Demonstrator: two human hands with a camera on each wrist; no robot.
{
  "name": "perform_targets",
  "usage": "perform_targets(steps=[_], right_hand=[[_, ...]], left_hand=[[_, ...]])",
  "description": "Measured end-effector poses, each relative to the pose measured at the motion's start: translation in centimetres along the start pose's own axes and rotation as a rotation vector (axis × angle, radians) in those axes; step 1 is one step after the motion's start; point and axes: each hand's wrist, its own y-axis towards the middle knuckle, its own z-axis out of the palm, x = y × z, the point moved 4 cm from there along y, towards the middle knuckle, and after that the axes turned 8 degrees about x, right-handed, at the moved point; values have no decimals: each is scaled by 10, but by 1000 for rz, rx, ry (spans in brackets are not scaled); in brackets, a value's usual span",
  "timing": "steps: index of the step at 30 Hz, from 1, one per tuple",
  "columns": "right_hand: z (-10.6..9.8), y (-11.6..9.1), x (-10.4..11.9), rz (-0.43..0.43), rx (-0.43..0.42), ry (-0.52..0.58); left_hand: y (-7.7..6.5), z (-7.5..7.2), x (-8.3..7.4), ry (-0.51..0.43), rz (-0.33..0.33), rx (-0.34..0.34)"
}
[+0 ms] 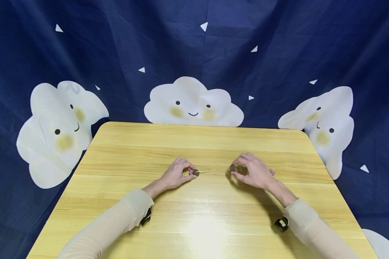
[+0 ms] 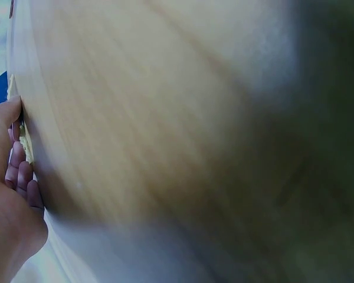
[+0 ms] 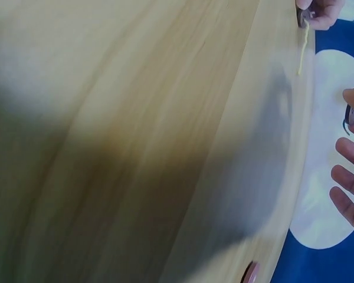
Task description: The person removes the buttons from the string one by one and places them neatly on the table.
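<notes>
My left hand [image 1: 176,174] pinches a round brown button [image 1: 196,173] between thumb and fingers, close over the table. A thin yellow string [image 1: 209,171] runs through that button, its loose end pointing right, and more of it shows beneath the fingers. To the right, my right hand [image 1: 253,171] holds a second dark brown button [image 1: 232,168] by its edge between thumb and index finger. In the right wrist view the other fingers [image 3: 348,177] of this hand are spread apart. A gap separates the string's end from the second button.
A pink button [image 1: 271,172] lies on the wooden table [image 1: 194,144], just right of my right hand. Behind the table hangs a dark blue curtain [image 1: 123,39] with white clouds. A black wrist device [image 1: 281,223] is on the right forearm.
</notes>
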Motion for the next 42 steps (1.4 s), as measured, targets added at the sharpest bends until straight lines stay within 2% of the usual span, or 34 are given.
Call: perform_targets(steps=[8,16,21,42], right_hand=[[-7,-11,-10,-28,-43,-43],[-11,-20,-22,5,-29,-51],[-13,-25,-28,-12,-57,-61],[-7,-45,-60,44,-79,-108]], left_hand=[[-1,0,0,3,1,-2],[0,-1,-1,-5,6,-3],[0,-1,-1,-5,2,-2],[0,1,0,4,2,-5]])
